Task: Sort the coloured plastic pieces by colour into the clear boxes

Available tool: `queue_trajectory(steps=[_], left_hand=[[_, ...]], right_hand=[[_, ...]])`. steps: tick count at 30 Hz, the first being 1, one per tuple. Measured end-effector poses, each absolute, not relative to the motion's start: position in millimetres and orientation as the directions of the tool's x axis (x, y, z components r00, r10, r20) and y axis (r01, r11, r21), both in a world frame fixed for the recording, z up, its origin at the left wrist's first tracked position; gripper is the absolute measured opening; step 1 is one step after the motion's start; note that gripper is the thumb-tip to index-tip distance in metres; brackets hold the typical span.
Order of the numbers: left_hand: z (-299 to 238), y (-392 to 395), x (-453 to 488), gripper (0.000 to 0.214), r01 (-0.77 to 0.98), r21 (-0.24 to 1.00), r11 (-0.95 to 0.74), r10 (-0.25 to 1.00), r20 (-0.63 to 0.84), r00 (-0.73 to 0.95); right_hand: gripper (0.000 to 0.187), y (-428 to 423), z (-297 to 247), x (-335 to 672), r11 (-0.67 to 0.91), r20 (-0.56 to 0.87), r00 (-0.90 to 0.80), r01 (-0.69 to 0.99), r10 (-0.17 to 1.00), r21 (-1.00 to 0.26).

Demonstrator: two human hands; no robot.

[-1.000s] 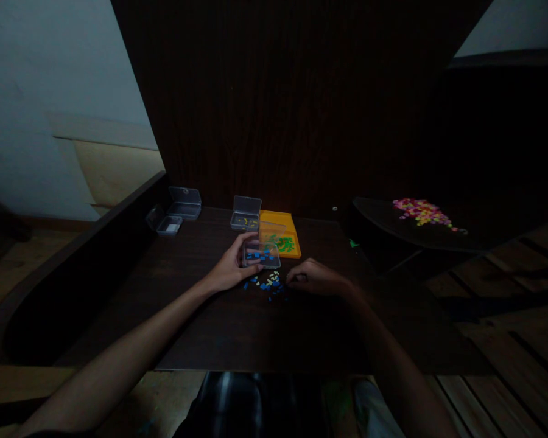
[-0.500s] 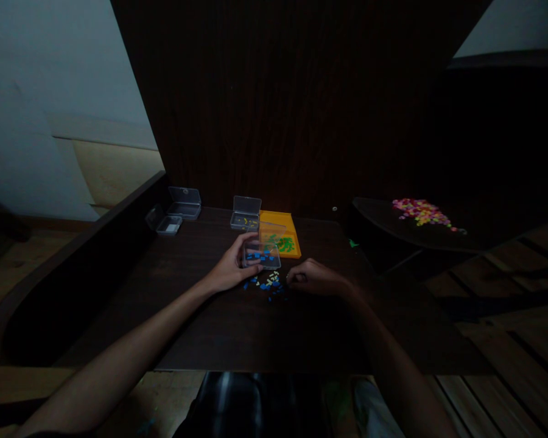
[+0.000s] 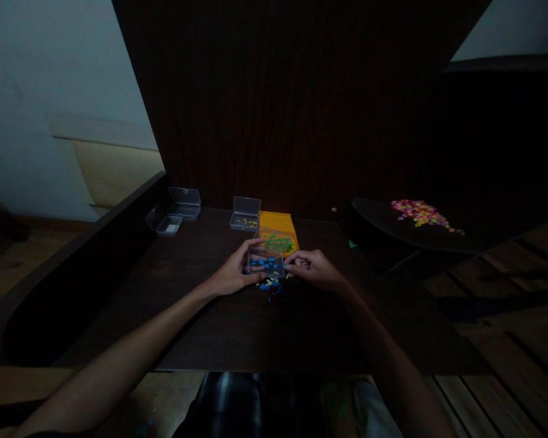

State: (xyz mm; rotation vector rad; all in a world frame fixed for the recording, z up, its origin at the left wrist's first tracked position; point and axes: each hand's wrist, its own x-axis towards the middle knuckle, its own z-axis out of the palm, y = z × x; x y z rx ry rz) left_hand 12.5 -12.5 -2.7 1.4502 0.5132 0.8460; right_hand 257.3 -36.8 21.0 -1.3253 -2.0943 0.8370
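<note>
My left hand (image 3: pixel 234 270) is closed around the left side of an open clear plastic box (image 3: pixel 268 273), held just above the dark table. Several small blue pieces lie inside it. At the box's right edge is my right hand (image 3: pixel 316 269), thumb and fingertips pinched together; whatever they hold is too small to make out. Below the box, a loose scatter of pale yellow pieces (image 3: pixel 269 283) and blue pieces (image 3: pixel 276 286) lies on the table, partly covered by the box. Just behind stands an open orange box (image 3: pixel 275 220) with green pieces (image 3: pixel 278 243), seen partly through the clear lid.
An open clear box with yellow pieces (image 3: pixel 249 222) stands left of the orange one. Farther left are two more open clear boxes (image 3: pixel 185 210). Many pink and yellow beads (image 3: pixel 421 213) lie on a dark ledge at right. A raised side panel (image 3: pixel 80 261) borders the table's left.
My left hand has brought the clear box slightly right and toward me. My right hand has risen from beside the loose pieces to the box's right edge.
</note>
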Motion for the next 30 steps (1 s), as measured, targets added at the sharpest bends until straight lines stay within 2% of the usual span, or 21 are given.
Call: queue_trajectory(steps=[7, 14, 19, 24, 27, 30], left_hand=[[-1.4, -18.7, 16.1, 0.072, -0.178, 0.984, -0.029, 0.773, 0.135, 0.620], [-3.0, -19.5, 16.4, 0.072, -0.142, 0.989, -0.050, 0.772, 0.128, 0.623], [-4.4, -19.5, 16.5, 0.071, -0.162, 0.985, -0.055, 0.769, 0.146, 0.622], [-3.8, -20.1, 16.9, 0.071, -0.181, 0.982, -0.046, 0.771, 0.150, 0.619], [-2.7, -19.3, 16.3, 0.070, -0.174, 0.984, -0.040, 0.767, 0.142, 0.625], [-2.6, -16.8, 14.8, 0.070, -0.174, 0.983, -0.063, 0.767, 0.159, 0.622]], right_hand=[[0.018, -36.9, 10.6, 242.2, 0.332, 0.137, -0.309, 0.772, 0.941, -0.542], [0.017, -39.4, 15.7, 233.0, 0.242, 0.091, -0.225, 0.865, 0.970, -0.439], [0.018, -38.6, 16.6, 227.5, 0.179, 0.029, -0.184, 0.891, 0.983, -0.418], [0.019, -37.9, 15.8, 225.9, 0.172, 0.028, -0.176, 0.895, 0.984, -0.412], [0.022, -36.9, 14.5, 229.4, 0.208, 0.065, -0.200, 0.873, 0.978, -0.441], [0.024, -36.0, 13.6, 233.7, 0.251, 0.160, -0.196, 0.831, 0.967, -0.496]])
